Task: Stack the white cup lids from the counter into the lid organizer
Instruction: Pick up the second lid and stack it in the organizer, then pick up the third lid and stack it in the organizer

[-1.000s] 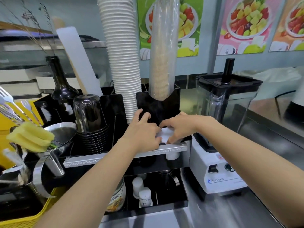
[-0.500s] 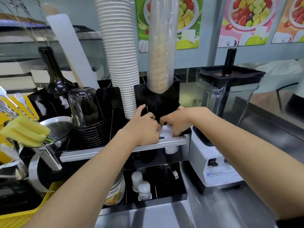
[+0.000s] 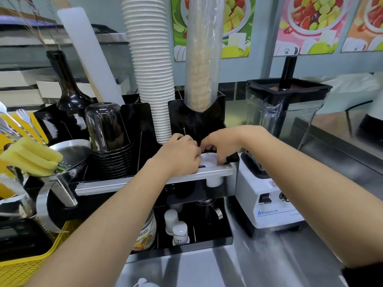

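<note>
Both hands at the black organizer [image 3: 196, 125], just above its metal rail [image 3: 207, 174]. Left hand [image 3: 180, 156] curled, fingers pressed on the left edge of the white lids [image 3: 208, 160]; right hand [image 3: 221, 145] pinches their right edge. Lids sit in the organizer's front slot, just left of the blender [image 3: 275, 158].

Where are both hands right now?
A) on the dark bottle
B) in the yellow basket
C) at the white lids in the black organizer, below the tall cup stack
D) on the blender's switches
C: the left hand and right hand meet over the white lids in the black organizer, just below the cup stack.
</note>
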Motion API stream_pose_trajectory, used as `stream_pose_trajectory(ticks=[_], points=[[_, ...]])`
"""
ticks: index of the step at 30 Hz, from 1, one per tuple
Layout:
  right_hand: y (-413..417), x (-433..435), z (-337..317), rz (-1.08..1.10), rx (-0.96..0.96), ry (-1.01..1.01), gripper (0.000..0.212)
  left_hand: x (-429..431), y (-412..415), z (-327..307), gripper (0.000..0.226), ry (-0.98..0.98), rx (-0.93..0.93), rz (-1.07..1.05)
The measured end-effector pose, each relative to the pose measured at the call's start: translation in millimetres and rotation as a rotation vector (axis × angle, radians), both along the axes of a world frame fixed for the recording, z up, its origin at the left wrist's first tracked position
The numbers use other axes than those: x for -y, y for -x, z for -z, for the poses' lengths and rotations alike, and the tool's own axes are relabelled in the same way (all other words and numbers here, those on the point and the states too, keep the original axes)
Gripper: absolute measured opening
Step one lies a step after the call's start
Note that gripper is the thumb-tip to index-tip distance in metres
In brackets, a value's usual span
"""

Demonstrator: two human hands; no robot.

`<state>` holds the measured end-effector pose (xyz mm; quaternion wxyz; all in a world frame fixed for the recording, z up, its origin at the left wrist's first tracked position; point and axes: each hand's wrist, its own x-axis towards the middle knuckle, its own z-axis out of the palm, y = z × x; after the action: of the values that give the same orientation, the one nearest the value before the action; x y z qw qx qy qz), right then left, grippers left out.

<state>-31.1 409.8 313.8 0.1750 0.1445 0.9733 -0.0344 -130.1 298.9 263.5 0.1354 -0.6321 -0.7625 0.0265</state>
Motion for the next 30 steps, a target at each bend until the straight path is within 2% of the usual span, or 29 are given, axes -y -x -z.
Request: stream_pose_trajectory(ticks=[3,7,10,13,17,19,23,27,30], points=[[-12,6,-12,-0.017,-0.229,0.030,0.055,11,-5,-4,0.040,-0.169,0.007,0.014],[-44,35,-11,-0.020,-0.726,0.061,0.052,52,-20,-5,0.055,-0.433,0.073,0.051],[-71,76,20,-0.053,-1.034,0.126,0.051,99,-35,14,0.050,-0.571,0.168,0.020],[-84,117,68,-0.125,-1.167,0.092,0.047,148,-47,48,0.047,-0.654,0.248,-0.040],[-79,163,139,-0.133,-1.010,0.164,0.048,197,-51,107,0.050,-0.596,0.390,-0.190],[-73,180,173,-0.109,-0.853,0.170,0.051,214,-50,137,0.054,-0.509,0.454,-0.261],[-65,201,231,0.065,-0.457,0.286,0.072,238,-52,182,0.057,-0.323,0.625,-0.390],[-64,226,263,0.072,-0.327,0.260,0.073,253,-59,223,0.062,-0.077,0.666,-0.425],[-61,242,276,0.096,-0.311,0.254,0.071,262,-64,241,0.064,0.004,0.811,-0.456]])
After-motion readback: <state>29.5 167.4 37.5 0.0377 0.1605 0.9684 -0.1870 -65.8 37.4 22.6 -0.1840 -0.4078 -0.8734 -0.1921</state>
